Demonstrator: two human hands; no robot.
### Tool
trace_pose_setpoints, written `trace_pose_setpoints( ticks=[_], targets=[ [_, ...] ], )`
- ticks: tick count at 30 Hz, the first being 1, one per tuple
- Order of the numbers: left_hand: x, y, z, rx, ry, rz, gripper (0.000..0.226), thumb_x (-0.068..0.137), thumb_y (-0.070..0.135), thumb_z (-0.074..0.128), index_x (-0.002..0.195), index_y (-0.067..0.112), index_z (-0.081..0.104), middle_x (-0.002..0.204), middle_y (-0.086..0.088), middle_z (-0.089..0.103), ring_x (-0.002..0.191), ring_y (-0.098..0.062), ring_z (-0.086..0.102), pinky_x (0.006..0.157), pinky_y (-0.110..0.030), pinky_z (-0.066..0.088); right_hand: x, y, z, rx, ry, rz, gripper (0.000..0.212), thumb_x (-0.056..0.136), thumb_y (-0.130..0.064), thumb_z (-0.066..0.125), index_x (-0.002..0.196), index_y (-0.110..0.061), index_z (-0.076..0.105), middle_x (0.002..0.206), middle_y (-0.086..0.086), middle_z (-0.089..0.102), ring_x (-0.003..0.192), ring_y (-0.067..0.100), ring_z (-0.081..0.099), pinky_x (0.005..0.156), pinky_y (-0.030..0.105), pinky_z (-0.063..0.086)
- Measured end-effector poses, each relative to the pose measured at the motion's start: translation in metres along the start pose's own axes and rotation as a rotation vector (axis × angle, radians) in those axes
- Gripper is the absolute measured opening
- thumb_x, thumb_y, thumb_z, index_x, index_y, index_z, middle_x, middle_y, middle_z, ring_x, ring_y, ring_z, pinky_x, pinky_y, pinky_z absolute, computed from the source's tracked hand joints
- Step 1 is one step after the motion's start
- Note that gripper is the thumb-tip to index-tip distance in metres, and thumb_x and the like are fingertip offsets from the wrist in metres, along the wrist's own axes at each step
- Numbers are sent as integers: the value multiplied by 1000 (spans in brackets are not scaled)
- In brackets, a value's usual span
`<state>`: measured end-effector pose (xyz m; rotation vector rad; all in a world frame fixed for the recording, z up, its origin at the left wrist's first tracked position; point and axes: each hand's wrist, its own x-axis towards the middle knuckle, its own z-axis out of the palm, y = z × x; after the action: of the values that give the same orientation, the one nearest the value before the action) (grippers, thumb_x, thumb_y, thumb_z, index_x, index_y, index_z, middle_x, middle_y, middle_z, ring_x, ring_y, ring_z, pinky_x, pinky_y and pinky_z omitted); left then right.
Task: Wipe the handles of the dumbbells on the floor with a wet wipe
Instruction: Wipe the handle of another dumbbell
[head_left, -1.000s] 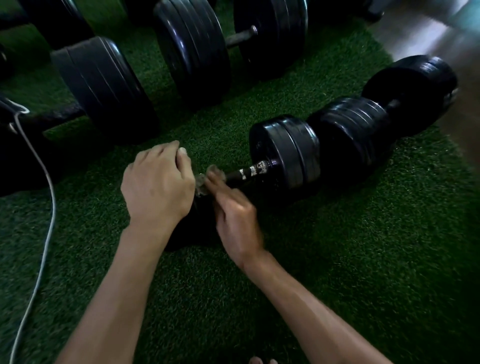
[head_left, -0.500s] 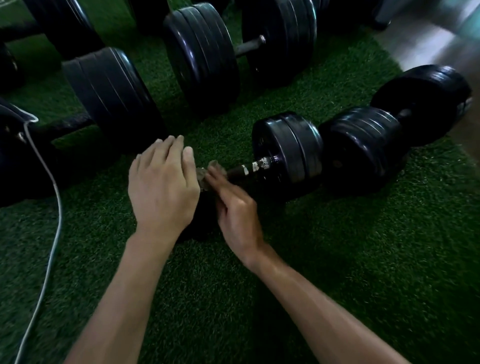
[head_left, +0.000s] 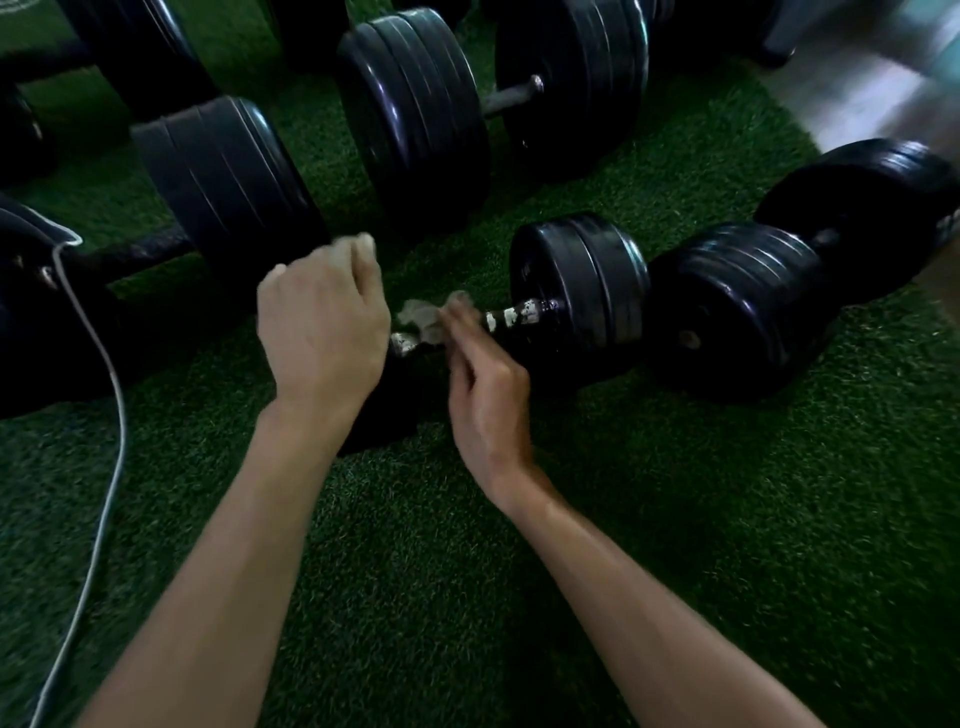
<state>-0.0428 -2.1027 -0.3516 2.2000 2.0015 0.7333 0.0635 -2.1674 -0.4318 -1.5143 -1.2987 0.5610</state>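
1. Green artificial turf (head_left: 675, 545) covers nearly the whole floor; a strip of pale hard floor (head_left: 852, 98) shows at the far right corner.
2. Black dumbbells lie about on the turf. Two big ones sit at the far side, one at far left (head_left: 223, 171) and one at far centre (head_left: 415, 114) with a bare grey bar. A shorter one (head_left: 737, 301) lies at the right, end-on against the dumbbell being cleaned.
3. The dumbbell being cleaned (head_left: 576, 291) lies in the middle, its right plate stack upright on the turf and its near-left stack mostly hidden under the person's hands.
4. The left hand (head_left: 322, 332) is laid over that near-left stack, knuckles up, fingers curled forward; whether it grips the stack I cannot tell.
5. The right hand (head_left: 483, 389) reaches in from the near right, its fingertips pinching the wet wipe against the bar.
6. A thin white cable (head_left: 104, 415) trails down the left side of the turf.
7. The handle (head_left: 511, 317) is dark with worn, whitish patches, showing between the right hand and the right stack.
8. The wet wipe (head_left: 423, 319), a crumpled greyish wad, sits on the handle between the two hands.
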Motion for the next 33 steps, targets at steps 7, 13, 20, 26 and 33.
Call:
trace_pose_setpoints(
  ticks=[7, 13, 20, 26, 33],
  targets=[
    [0, -6, 13, 144, -62, 88, 52, 105, 36, 24, 134, 12, 61, 138, -7, 61, 136, -26, 49, 114, -49, 34, 12, 18, -9, -153, 49, -103, 41, 96, 2, 55, 137, -3, 57, 144, 12, 54, 135, 17, 52, 112, 25, 42],
    [29, 5, 4, 138, -145, 8, 43, 108, 30, 29, 88, 12, 62, 97, -14, 66, 95, -37, 59, 83, -45, 41, 20, 12, -4, -31, 276, 120, 37, 100, -2, 54, 137, -5, 57, 145, 7, 55, 136, 12, 49, 110, 15, 39],
    [16, 0, 5, 97, -109, 80, 48, 107, 35, 26, 102, 9, 66, 107, -13, 70, 104, -36, 61, 91, -48, 45, 5, -4, 5, -12, -90, -43, 43, 97, 0, 56, 140, -3, 53, 151, 12, 46, 143, 17, 40, 117, 24, 35],
    [-36, -1, -10, -17, 26, 54, 41, 106, 38, 35, 118, 18, 68, 118, 1, 68, 110, -22, 56, 98, -39, 36, -8, -5, -20, 6, 121, 167, 41, 98, 1, 55, 139, -5, 55, 147, 5, 52, 137, 7, 47, 111, 22, 42],
    [-33, -5, -28, -73, -226, 0, 41, 103, 44, 41, 126, 18, 63, 124, -5, 63, 118, -28, 52, 100, -46, 39, -32, -18, -38, -68, 87, 209, 38, 100, -5, 54, 138, -4, 56, 145, 6, 53, 136, 9, 47, 109, 28, 46]
  ],
)
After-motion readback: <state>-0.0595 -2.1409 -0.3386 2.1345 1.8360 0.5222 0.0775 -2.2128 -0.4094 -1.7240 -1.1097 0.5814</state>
